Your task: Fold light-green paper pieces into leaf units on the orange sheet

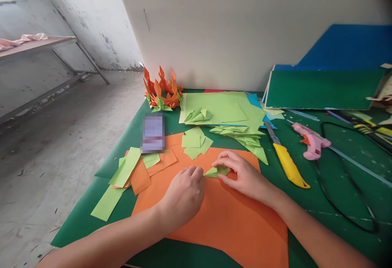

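A small folded piece of light green paper (217,171) is held by my right hand (241,174), its thumb in front and its fingers curved over the far side. The paper's pointed left end reaches the curled fingers of my left hand (186,192). That hand is closed, and its fingertips are mostly hidden, so whether it pinches the point cannot be made out. Both hands are over a large orange sheet (235,223). Just beyond them lie several loose green squares (196,142). A pile of folded green pieces (245,135) sits behind my right hand.
Left are green and orange strips (125,168) and a blurred purple rectangle (153,133). An orange paper ring with upright points (162,92) stands at the back left. A yellow utility knife (288,164) and a pink glue gun (312,139) with a black cord lie right.
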`<state>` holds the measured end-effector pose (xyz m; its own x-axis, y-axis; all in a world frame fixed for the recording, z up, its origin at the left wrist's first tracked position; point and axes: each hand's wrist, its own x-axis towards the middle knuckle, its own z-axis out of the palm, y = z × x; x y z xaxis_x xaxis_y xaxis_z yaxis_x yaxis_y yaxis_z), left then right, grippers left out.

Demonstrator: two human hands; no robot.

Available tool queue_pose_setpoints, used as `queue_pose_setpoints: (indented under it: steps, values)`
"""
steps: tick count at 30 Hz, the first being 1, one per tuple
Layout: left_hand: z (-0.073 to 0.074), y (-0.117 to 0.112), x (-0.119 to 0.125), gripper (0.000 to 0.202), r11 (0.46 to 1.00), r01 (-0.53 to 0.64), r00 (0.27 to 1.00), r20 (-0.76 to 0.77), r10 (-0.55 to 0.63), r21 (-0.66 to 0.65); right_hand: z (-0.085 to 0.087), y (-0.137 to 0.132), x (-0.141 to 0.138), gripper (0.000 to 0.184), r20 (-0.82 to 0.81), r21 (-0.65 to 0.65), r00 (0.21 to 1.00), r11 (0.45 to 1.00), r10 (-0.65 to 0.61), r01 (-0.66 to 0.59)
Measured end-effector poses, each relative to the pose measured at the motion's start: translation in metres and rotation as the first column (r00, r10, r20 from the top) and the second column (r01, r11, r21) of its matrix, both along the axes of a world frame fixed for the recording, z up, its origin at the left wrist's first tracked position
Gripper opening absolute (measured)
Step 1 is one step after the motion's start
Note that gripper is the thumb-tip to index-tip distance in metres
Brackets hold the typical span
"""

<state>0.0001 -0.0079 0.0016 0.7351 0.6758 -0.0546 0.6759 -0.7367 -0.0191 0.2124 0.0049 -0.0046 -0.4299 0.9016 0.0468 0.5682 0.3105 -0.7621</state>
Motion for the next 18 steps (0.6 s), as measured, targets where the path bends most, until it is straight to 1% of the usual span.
queue_pose_setpoints:
  steps: [2,4,7,9,12,15,18]
  values:
    - [0.002,0.002,-0.001,0.021,0.999,-0.037,0.997,0.062,0.038,-0.027,-0.001,0.0,0.0,0.023,-0.008,-0.003,1.0,1.0,-0.003,0.003]
    - [0.003,0.006,-0.003,0.021,0.993,-0.078,0.984,0.153,0.091,-0.085,-0.002,0.0,0.0,0.023,-0.013,-0.002,1.0,1.0,-0.008,0.008]
    - [0.003,0.014,-0.007,0.016,0.97,-0.15,0.934,0.293,0.202,-0.193,-0.002,0.0,0.0,0.022,-0.019,0.004,1.0,1.0,-0.006,0.006]
    - [0.002,0.019,-0.009,0.01,0.954,-0.19,0.895,0.359,0.264,-0.23,-0.001,0.0,0.0,0.022,-0.028,0.011,1.0,1.0,-0.003,0.003]
    - [0.003,0.022,-0.009,0.007,0.938,-0.163,0.87,0.405,0.283,-0.305,-0.001,0.0,0.0,0.021,-0.038,0.013,0.999,1.0,-0.004,0.005]
    - [0.004,0.021,-0.006,0.011,0.923,-0.12,0.851,0.441,0.285,-0.365,-0.001,-0.001,-0.001,0.022,-0.048,0.012,0.999,1.0,-0.007,0.007]
    - [0.005,0.02,0.0,0.005,0.912,-0.142,0.818,0.472,0.327,-0.386,-0.003,-0.001,-0.002,0.021,-0.055,0.029,0.998,1.0,-0.011,0.012]
